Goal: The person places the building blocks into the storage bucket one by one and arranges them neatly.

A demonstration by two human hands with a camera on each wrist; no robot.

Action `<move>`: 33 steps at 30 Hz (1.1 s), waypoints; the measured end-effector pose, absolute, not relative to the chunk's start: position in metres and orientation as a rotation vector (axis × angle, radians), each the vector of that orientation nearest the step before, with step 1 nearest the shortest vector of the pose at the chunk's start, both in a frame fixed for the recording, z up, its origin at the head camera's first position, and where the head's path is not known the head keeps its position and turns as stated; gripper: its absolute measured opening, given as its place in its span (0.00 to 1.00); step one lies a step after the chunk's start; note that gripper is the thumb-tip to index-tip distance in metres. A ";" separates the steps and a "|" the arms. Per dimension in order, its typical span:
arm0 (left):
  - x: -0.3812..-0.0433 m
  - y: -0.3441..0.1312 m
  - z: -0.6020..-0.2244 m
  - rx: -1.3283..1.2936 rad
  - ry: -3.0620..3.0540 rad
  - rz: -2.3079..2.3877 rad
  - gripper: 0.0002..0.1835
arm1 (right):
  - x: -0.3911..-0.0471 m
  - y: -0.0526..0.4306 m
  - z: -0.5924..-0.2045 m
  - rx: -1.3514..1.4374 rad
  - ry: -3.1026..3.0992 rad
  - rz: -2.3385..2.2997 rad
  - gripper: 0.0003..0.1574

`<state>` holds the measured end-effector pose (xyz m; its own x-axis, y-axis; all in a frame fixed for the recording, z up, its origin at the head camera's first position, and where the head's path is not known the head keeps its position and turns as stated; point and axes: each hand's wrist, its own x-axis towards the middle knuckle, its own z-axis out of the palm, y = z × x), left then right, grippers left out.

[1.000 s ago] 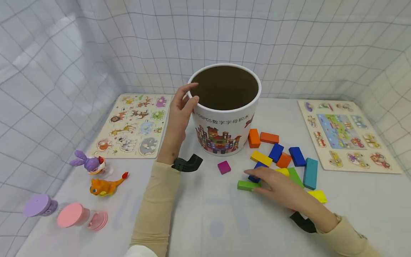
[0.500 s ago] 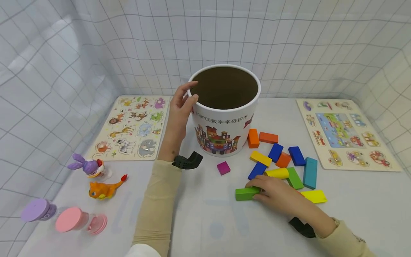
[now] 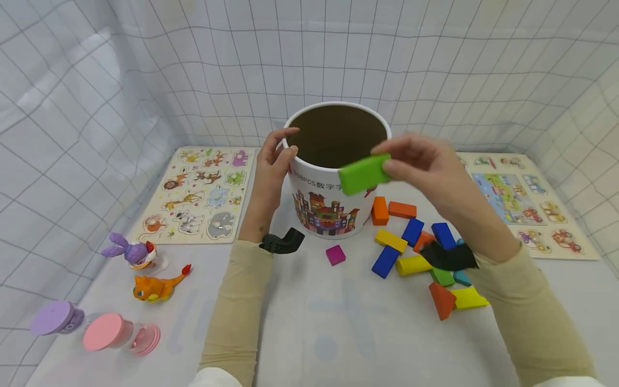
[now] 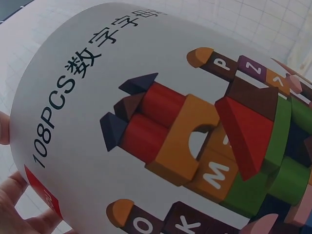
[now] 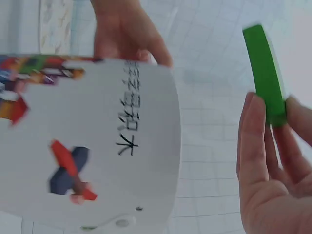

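Note:
A white printed bucket (image 3: 329,199) stands upright on the table, its dark inside facing up. My left hand (image 3: 273,166) grips the left side of its rim, thumb outside and fingers bent over the edge; its fingers show at the left of the left wrist view. Between the thumb and fingers of my right hand (image 3: 425,166) is a green block (image 3: 362,174), held up in front of the bucket's right rim. The same block (image 5: 265,73) appears pinched near one end in the right wrist view. A small magenta block (image 3: 336,255) lies in front of the bucket.
Several loose blocks, including a yellow cylinder (image 3: 413,265), a blue block (image 3: 385,262) and a red triangular block (image 3: 442,301), lie right of centre. Puzzle boards (image 3: 193,194) flank the bucket. An orange toy figure (image 3: 157,287) and pink tub (image 3: 107,331) sit at left.
My right hand has taken hold of the green block and lifted it from the table up toward the bucket's rim. My left hand has stayed on the bucket.

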<state>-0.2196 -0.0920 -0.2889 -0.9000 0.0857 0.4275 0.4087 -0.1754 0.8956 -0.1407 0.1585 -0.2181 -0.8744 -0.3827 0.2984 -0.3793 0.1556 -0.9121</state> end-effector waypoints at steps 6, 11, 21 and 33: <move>-0.219 -0.093 -0.291 -0.603 -1.856 -2.220 0.18 | -0.209 0.129 -0.205 -0.543 2.363 -1.836 0.17; -0.215 -0.094 -0.294 -0.611 -1.882 -2.198 0.19 | -0.237 0.118 -0.208 -0.555 2.503 -1.441 0.15; -0.219 -0.094 -0.289 -0.634 -1.877 -2.180 0.19 | -0.254 0.104 -0.206 -0.670 2.389 -1.140 0.13; -0.217 -0.101 -0.286 -0.627 -1.895 -2.171 0.21 | -0.186 0.134 -0.216 -0.876 2.544 -2.056 0.12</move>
